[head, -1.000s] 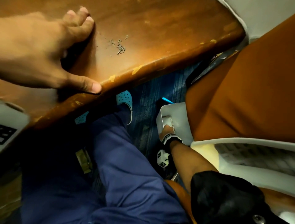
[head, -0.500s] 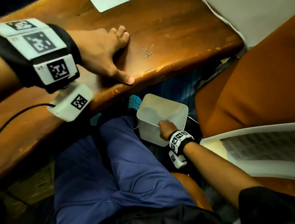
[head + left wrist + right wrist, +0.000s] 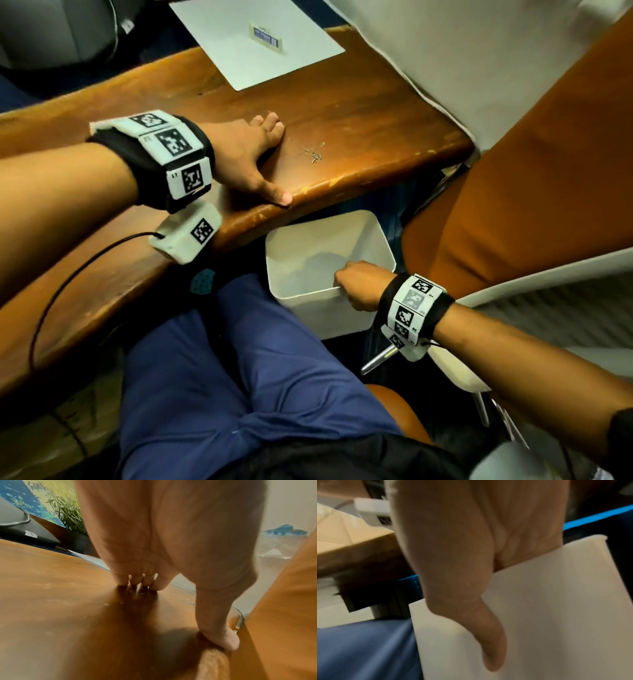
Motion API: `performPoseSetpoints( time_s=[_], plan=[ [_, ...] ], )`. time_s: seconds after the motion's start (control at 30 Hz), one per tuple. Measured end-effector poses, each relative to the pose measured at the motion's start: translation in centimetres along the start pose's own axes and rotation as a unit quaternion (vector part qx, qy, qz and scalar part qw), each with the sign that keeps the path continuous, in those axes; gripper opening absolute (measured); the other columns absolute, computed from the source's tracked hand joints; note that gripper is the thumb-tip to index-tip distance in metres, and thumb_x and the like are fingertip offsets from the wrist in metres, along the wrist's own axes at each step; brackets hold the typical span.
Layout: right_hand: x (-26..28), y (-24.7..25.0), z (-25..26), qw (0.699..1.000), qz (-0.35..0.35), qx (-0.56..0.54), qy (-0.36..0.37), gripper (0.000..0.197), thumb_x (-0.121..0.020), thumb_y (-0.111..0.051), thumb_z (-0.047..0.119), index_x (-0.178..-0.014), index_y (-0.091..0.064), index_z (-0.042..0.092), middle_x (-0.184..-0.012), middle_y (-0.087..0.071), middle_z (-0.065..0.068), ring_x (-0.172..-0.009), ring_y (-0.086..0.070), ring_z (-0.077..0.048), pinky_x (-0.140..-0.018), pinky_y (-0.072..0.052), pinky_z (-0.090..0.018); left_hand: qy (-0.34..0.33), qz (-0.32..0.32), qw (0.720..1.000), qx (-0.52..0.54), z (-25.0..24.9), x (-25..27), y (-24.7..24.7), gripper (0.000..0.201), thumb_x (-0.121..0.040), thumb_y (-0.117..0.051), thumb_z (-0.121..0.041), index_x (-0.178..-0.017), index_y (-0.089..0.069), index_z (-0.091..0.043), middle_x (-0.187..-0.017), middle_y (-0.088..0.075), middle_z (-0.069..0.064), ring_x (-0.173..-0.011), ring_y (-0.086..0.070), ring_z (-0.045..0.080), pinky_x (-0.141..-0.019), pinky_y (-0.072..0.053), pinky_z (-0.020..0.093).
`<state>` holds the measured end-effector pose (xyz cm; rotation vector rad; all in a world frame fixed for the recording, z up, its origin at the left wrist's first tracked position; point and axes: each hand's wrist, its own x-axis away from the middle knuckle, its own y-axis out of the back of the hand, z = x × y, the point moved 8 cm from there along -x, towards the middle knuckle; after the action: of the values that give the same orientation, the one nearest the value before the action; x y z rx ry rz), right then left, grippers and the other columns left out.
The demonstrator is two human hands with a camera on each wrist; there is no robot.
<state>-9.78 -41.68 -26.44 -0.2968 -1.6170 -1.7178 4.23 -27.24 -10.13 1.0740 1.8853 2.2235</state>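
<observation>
One white bin [image 3: 310, 317], higher in right hand [image 3: 359, 287]

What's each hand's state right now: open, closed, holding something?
Left hand: open, fingertips and thumb resting on the table, holding nothing.
Right hand: closed on the bin at its near rim, thumb outside.

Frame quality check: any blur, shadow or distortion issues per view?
Head: mostly sharp, warm light; the table edge is bowed by the wide lens, and it is dark under it beside the bin. Left wrist: the left hand fills the frame, soft, and casts a dark shadow on the wood. Right wrist: motion blur throughout, with the right hand and bin wall smeared.
</observation>
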Motion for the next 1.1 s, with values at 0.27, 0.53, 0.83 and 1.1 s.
performPoseSetpoints(
  time_s=[0.27, 0.53, 0.83, 1.1],
  plan=[
    [3.7, 3.7, 0.9, 0.998, -0.004, 0.058, 0.032, 0.022, -0.092, -0.059, 0.005, -0.11, -0.072, 0.004, -0.109, -0.069, -0.019, -0.101, -0.065, -0.037, -0.073, -0.046, -0.037, -0.002, -0.005, 1.0, 0.02, -0.2, -0.5, 0.4, 0.127, -0.071, -0.068, -0.072, -0.158, 0.006, -0.016, -0.165, 0.011, 0.005, -0.152, -0.007, 0.025, -0.123, -0.01, 0.035],
    [6.0, 6.2, 1.0, 0.997, -0.019, 0.057, 0.051, 0.016, -0.092, -0.06, 0.007, -0.099, -0.073, 0.002, -0.101, -0.071, -0.019, -0.098, -0.066, -0.036, -0.075, -0.048, -0.037, -0.091, -0.02, 0.995, 0.022, -4.8, -1.4, 0.2, 0.127, -0.073, -0.074, -0.063, -0.158, 0.008, -0.016, -0.165, 0.015, 0.004, -0.152, 0.002, 0.024, -0.123, -0.008, 0.039],
    [7.4, 7.6, 1.0, 0.995, -0.025, 0.078, 0.063, 0.015, -0.091, -0.061, 0.008, -0.098, -0.073, 0.001, -0.1, -0.071, -0.018, -0.098, -0.065, -0.036, -0.078, -0.052, -0.039, -0.186, -0.06, 0.98, 0.026, -8.6, 0.4, -2.7, 0.121, -0.08, -0.077, -0.046, -0.156, 0.009, -0.01, -0.163, 0.018, 0.009, -0.151, 0.015, 0.024, -0.119, 0.008, 0.039],
    [8.0, 8.5, 0.4, 0.996, -0.009, 0.083, 0.04, 0.02, -0.093, -0.063, 0.012, -0.108, -0.073, 0.002, -0.099, -0.065, -0.013, -0.098, -0.066, -0.034, -0.082, -0.055, -0.04, -0.154, -0.093, 0.981, 0.076, -6.5, 1.7, 0.8, 0.124, -0.078, -0.075, -0.052, -0.156, 0.014, -0.014, -0.163, 0.021, 0.007, -0.15, 0.015, 0.023, -0.121, 0.004, 0.037]
  ],
)
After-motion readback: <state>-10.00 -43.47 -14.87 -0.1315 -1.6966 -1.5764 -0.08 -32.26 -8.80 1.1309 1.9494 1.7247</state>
